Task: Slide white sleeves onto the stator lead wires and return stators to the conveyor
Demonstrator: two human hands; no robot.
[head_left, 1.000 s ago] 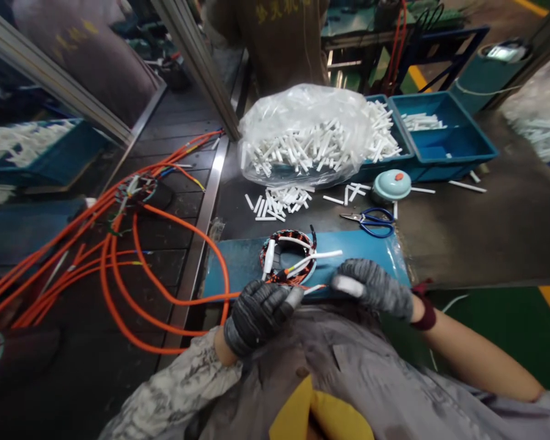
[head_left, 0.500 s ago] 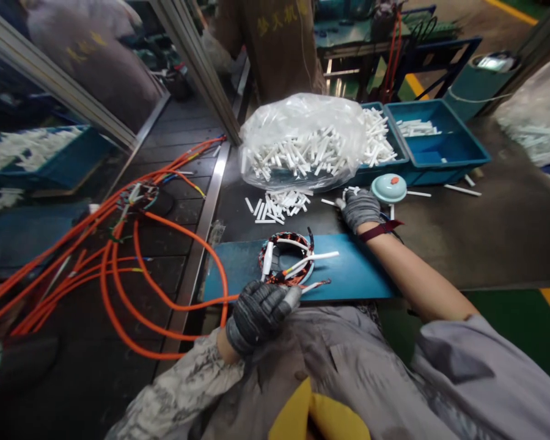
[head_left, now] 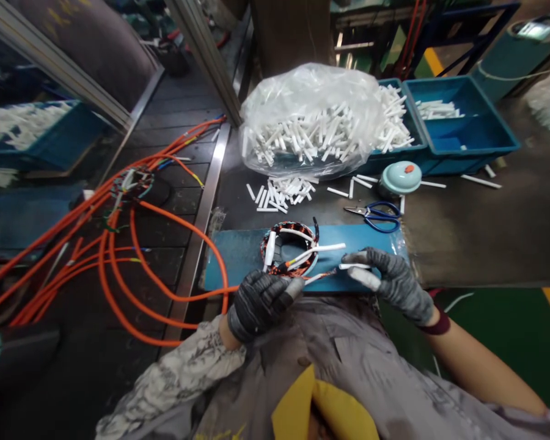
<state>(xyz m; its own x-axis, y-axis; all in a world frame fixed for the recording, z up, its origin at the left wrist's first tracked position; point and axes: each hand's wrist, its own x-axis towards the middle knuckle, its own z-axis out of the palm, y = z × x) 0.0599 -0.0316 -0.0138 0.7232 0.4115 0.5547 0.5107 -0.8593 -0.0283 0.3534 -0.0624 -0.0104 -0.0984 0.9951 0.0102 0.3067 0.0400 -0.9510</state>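
My left hand [head_left: 263,302], in a dark grey glove, is closed on a wire lead at the near side of a wound stator coil [head_left: 312,269]. White sleeving covers part of that lead, and its dark twisted end points right. My right hand [head_left: 387,278], in a lighter grey glove, pinches a short white sleeve [head_left: 354,266] between thumb and forefinger, just right of the wire's end and apart from it. The coil has orange, black and white windings and lies on a blue board [head_left: 238,250]. An orange cable [head_left: 215,260] loops in from the left.
Blue-handled scissors [head_left: 380,215] lie behind my right hand, near a pale round lidded container [head_left: 399,178]. Loose white sleeves [head_left: 288,192] lie before a clear plastic bag [head_left: 307,122] full of them. Blue bins [head_left: 472,150] stand at the back right. More orange cables [head_left: 114,244] cross the slatted conveyor.
My right hand has come back from the loose sleeves toward the coil, bringing a white sleeve and uncovering the scissors. My left hand stays by the coil.
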